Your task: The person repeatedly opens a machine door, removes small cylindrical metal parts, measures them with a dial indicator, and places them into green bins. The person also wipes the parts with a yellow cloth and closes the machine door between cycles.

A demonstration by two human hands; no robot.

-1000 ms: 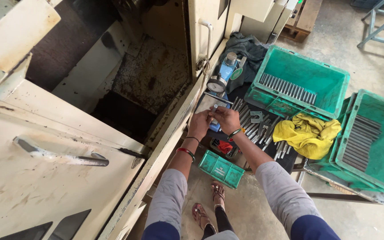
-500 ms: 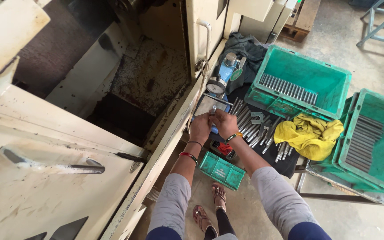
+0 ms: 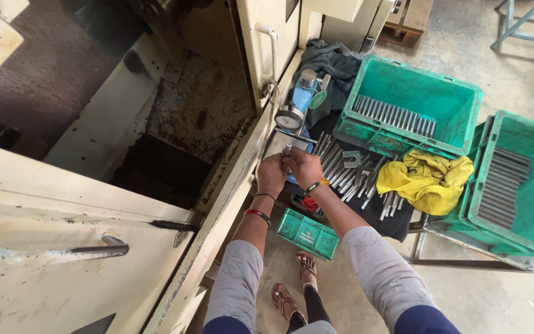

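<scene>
Between my two hands, a short metal rod [image 3: 288, 150] stands upright, my left hand [image 3: 272, 174] and right hand [image 3: 304, 168] both closed on it, just before the blue dial gauge [image 3: 296, 110]; loose rods [image 3: 341, 167] lie alongside.

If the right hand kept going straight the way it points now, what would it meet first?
The right hand points up-frame, toward the dial gauge on its blue stand. The gauge would probably come first, though depth is unclear.

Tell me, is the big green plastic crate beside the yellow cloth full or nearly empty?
Nearly empty: the big green plastic crate holds one row of metal rods on its floor.
</scene>
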